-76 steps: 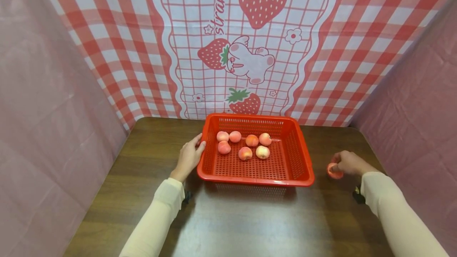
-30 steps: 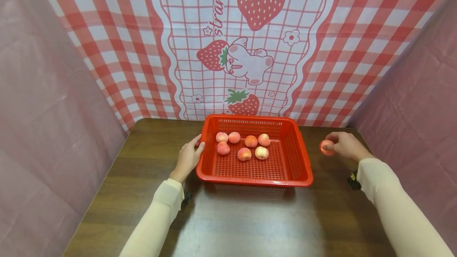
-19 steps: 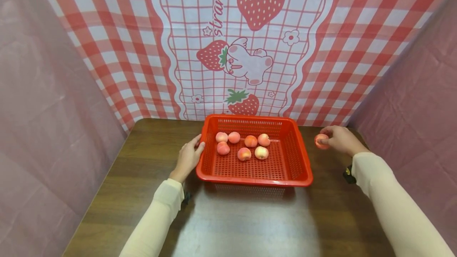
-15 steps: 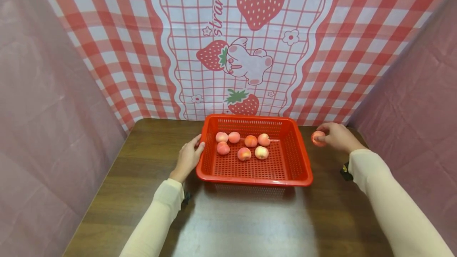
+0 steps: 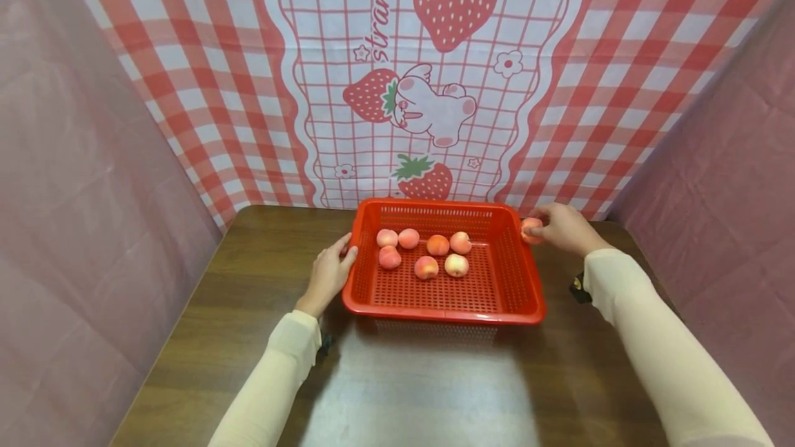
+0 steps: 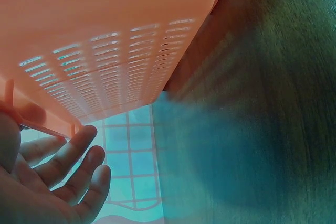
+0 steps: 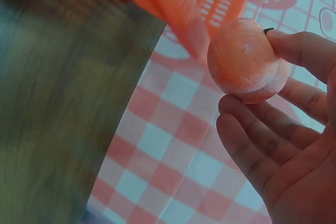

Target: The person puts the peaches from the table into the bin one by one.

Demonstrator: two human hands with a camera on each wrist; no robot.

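My right hand (image 5: pixel 564 227) pinches a pinkish-orange peach (image 7: pixel 247 59) between thumb and fingers. In the head view that peach is right at the right rim of a red plastic basket (image 5: pixel 444 318). At the basket's left rim, my left hand (image 5: pixel 329 273) holds the edge with thumb and forefinger, while its other fingers (image 6: pixel 97 182) hang beside the slotted outer wall. Several peaches lie on the basket floor, grouped toward the left and middle; a pale yellow peach (image 5: pixel 456 265) is among them.
The basket stands on a brown wooden table (image 5: pixel 236 336), near its back edge. Behind rises a red-and-white checked cloth (image 5: pixel 230 81) with strawberry prints. Pink cloth (image 5: pixel 81 178) hangs at the left and right sides.
My right hand has lifted the peach from the table right of the basket and carried it back and leftward to the rim. My left hand and the basket stay put.
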